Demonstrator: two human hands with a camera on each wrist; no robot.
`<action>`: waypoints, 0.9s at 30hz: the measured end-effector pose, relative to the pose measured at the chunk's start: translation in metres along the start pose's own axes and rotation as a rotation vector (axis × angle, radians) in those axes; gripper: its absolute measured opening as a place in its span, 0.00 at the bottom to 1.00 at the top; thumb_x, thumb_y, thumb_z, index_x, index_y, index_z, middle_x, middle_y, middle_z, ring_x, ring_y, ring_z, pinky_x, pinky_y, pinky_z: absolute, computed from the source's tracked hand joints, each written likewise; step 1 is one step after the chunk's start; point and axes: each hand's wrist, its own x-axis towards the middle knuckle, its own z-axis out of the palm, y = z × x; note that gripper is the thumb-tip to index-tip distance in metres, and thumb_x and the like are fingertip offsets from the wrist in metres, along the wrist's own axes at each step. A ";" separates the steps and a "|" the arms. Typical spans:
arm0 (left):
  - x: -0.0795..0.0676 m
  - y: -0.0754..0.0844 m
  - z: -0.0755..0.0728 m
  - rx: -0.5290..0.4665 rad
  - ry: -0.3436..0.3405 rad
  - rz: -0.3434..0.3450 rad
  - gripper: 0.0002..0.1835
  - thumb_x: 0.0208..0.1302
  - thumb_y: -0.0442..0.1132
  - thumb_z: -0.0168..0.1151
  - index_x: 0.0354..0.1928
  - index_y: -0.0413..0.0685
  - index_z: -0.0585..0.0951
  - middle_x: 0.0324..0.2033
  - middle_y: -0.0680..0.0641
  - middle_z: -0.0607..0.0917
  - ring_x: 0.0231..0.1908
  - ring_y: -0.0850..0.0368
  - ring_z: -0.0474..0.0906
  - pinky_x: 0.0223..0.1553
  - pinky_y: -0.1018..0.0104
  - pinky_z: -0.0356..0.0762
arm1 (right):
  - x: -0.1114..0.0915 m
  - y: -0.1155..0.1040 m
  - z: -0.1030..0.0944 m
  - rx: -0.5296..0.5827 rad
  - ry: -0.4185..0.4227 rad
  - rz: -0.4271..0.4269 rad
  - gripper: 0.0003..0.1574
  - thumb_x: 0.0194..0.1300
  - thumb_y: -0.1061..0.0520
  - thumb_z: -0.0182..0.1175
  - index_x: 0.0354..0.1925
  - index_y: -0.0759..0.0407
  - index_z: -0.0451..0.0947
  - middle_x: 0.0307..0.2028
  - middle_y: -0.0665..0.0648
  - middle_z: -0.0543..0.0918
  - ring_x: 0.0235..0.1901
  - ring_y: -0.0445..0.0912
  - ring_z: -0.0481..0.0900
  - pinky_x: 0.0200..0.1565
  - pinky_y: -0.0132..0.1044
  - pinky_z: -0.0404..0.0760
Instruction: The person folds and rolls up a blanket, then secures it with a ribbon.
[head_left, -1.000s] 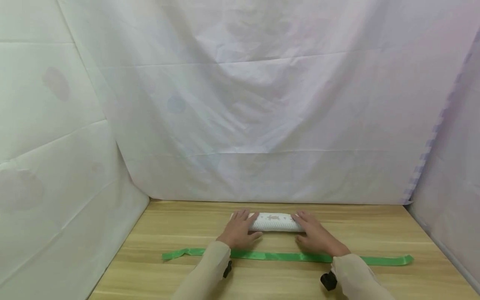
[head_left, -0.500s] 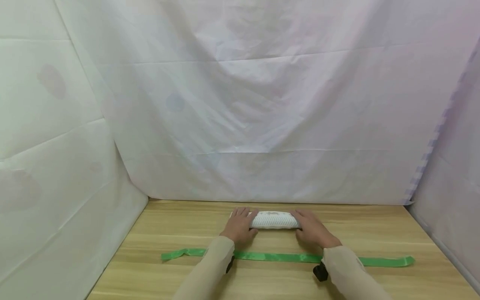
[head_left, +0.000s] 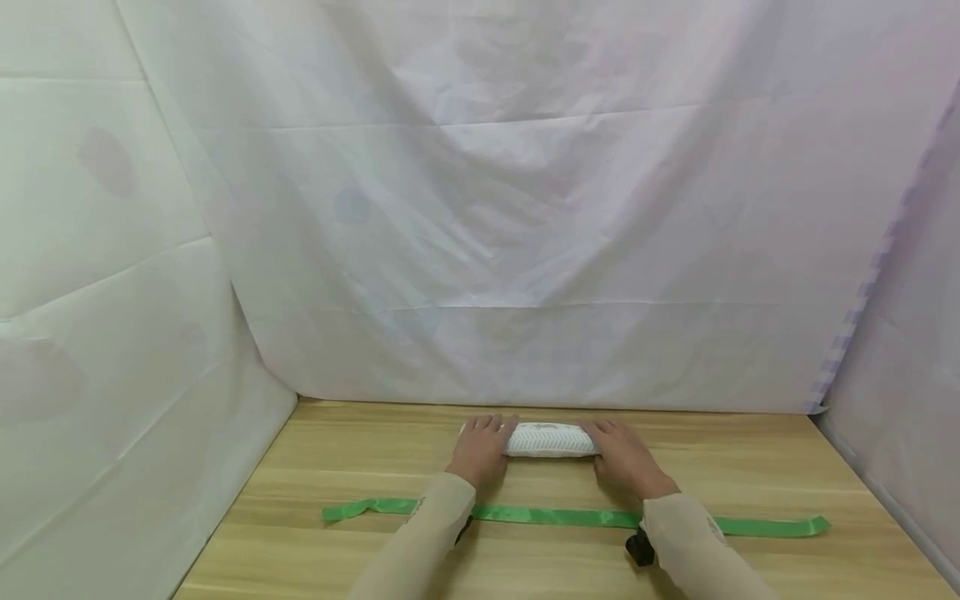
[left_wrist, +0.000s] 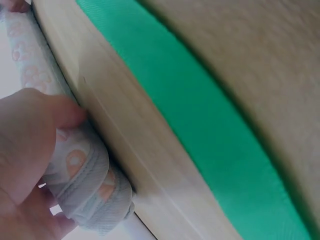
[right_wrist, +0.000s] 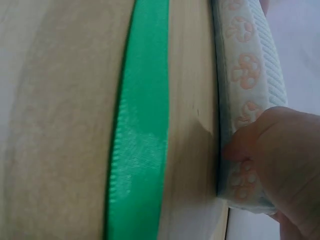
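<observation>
As I watch from beside the table (head_left: 337, 450), both hands are clasping a rolled white cloth (head_left: 551, 440), one at each end. The roll lies crosswise on the wood, toward the back, beyond a flat green ribbon (head_left: 555, 516). Left hand (head_left: 480, 450): curled round its end, thumb along the near side, other fingers over and behind; the coiled layers show just past the grip. Right hand (head_left: 621, 457): likewise curled, thumb pressed to the near side, over a row of pink printed figures; its other fingers are mostly hidden. Neither grip is slack.

Compared with one second ago: the roll has turned away from the person. Then, a printed figure sat broad on its upper face; now the herringbone band fills most of that face, the print a thin strip at the far edge. Right forearm has shifted slightly inward. Ribbon unmoved.
</observation>
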 end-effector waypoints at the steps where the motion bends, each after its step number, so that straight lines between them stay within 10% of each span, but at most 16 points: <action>1: 0.001 0.000 0.000 0.004 0.000 -0.003 0.33 0.66 0.40 0.64 0.72 0.53 0.67 0.63 0.45 0.77 0.64 0.49 0.72 0.66 0.49 0.67 | 0.000 0.000 0.001 -0.006 0.016 -0.009 0.33 0.58 0.70 0.61 0.64 0.62 0.72 0.56 0.64 0.80 0.58 0.62 0.75 0.62 0.60 0.69; 22: -0.002 -0.025 0.007 0.000 0.143 0.049 0.42 0.59 0.39 0.70 0.75 0.49 0.62 0.60 0.49 0.81 0.60 0.50 0.77 0.61 0.50 0.74 | -0.011 -0.012 -0.019 -0.226 0.432 -0.515 0.40 0.37 0.55 0.81 0.52 0.59 0.81 0.41 0.56 0.86 0.37 0.52 0.84 0.38 0.50 0.83; 27: -0.001 -0.035 0.012 -0.014 0.176 0.092 0.44 0.59 0.43 0.71 0.75 0.50 0.61 0.61 0.49 0.80 0.61 0.49 0.76 0.61 0.52 0.74 | -0.016 -0.021 -0.025 -0.210 0.496 -0.646 0.27 0.60 0.51 0.66 0.55 0.62 0.80 0.42 0.57 0.85 0.36 0.50 0.84 0.34 0.44 0.85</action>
